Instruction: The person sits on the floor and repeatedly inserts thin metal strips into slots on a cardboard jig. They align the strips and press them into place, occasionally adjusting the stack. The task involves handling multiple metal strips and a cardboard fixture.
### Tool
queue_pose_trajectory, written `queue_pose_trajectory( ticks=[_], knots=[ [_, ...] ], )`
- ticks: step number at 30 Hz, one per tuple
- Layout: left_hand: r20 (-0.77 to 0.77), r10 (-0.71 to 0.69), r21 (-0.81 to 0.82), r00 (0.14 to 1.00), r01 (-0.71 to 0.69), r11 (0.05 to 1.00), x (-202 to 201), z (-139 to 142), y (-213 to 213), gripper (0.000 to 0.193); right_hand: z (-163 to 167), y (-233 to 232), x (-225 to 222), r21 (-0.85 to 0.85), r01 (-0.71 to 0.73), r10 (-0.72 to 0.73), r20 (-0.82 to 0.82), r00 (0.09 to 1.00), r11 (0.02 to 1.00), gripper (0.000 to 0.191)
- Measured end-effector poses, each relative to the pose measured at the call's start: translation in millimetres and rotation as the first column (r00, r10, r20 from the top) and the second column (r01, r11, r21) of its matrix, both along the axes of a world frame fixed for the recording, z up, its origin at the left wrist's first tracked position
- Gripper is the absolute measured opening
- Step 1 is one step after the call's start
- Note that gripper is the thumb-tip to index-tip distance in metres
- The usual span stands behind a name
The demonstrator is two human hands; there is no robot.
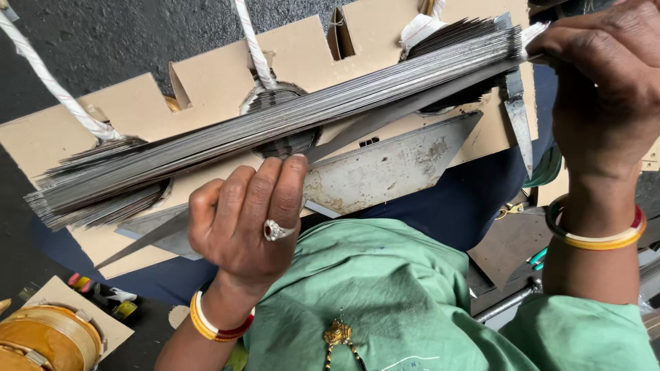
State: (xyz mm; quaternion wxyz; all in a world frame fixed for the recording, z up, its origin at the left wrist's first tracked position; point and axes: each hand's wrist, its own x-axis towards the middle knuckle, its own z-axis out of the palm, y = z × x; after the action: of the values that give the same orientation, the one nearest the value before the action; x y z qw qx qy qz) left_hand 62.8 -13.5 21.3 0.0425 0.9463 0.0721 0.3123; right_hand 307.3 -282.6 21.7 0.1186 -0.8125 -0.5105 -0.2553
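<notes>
Metal strips (275, 120) in a long bundle, gripped mid-length by curled left hand (244, 223), far end clasped in closed right hand (605, 82), wrists bent upward.

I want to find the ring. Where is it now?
In the head view, the ring sits on a finger of the left hand, lower centre, just below the long bundle of thin metal strips.

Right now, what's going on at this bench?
A person holds a long stack of thin metal strips in both hands. The left hand grips it from below near the middle; the right hand clamps its far end. Beneath lie a notched cardboard sheet, white rope and triangular metal plates.
</notes>
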Motion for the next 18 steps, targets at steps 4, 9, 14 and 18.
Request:
queue_pose_trajectory(
  ticks=[4, 9, 14, 18],
  knots=[
    [0.001, -0.027, -0.022, 1.0, 0.027, 0.999, 10, -1, -1, 0.017, -3, 1, 1, 0.015, 0.006, -0.006, 0.007, 1.0, 1.0, 0.022],
    [0.019, -0.044, -0.098, 0.999, 0.046, 0.994, 20, -15, 0, 0.015, -5, -2, 2, 0.028, 0.017, -0.018, 0.011, 1.0, 0.999, 0.026],
    [-0.013, -0.025, -0.074, 1.0, 0.024, 0.997, 12, -12, 5, 0.015, -9, -1, -1, 0.054, 0.026, -0.026, -0.002, 1.0, 0.998, 0.03],
    [0.014, -0.1, -0.092, 0.995, 0.101, 0.991, 7, 1, 1, 0.013, -16, 7, -6, 0.16, 0.057, -0.053, -0.026, 0.998, 0.986, 0.033]
  ],
)
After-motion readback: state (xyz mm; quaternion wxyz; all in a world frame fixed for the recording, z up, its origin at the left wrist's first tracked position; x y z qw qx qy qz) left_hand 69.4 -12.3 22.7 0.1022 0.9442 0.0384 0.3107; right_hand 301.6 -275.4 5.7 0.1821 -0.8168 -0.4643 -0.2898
